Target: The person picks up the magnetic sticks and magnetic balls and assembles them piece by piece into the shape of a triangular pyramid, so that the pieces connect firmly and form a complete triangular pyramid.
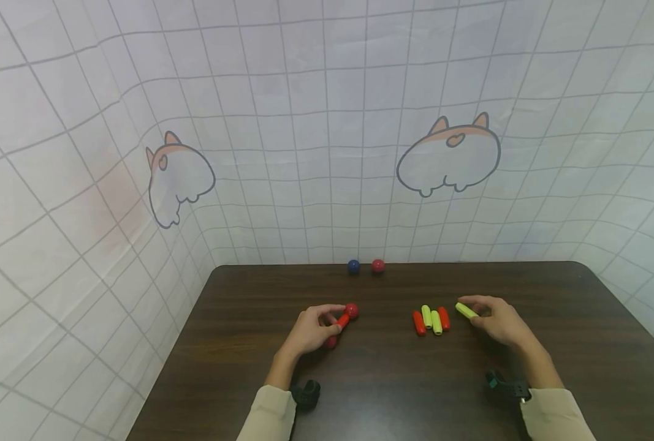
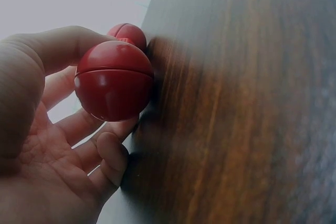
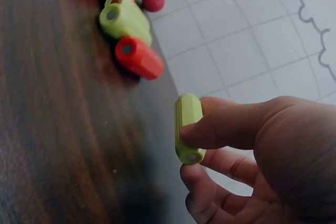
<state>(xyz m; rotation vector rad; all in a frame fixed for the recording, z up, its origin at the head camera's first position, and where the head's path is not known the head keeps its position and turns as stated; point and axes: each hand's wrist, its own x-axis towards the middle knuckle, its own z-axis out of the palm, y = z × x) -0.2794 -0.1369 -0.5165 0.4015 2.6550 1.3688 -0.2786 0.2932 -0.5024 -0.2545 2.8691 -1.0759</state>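
Observation:
My left hand (image 1: 311, 331) pinches a short red rod (image 1: 343, 321) between thumb and fingers. One red ball (image 1: 351, 310) sits at the rod's far end and another red ball (image 1: 331, 342) at its near end. In the left wrist view the near ball (image 2: 114, 85) hides most of the rod. On the right, my right hand (image 1: 500, 321) holds a yellow-green ribbed rod (image 3: 188, 121) between thumb and fingers, just above the table. The rod's visible end has a small grey round spot.
Between the hands, two red rods (image 1: 418, 323) and two yellow-green rods (image 1: 436, 322) lie side by side on the dark wooden table (image 1: 393, 380). A blue ball (image 1: 353, 266) and a red ball (image 1: 378, 266) rest at the back edge, against a white gridded curtain (image 1: 304, 153).

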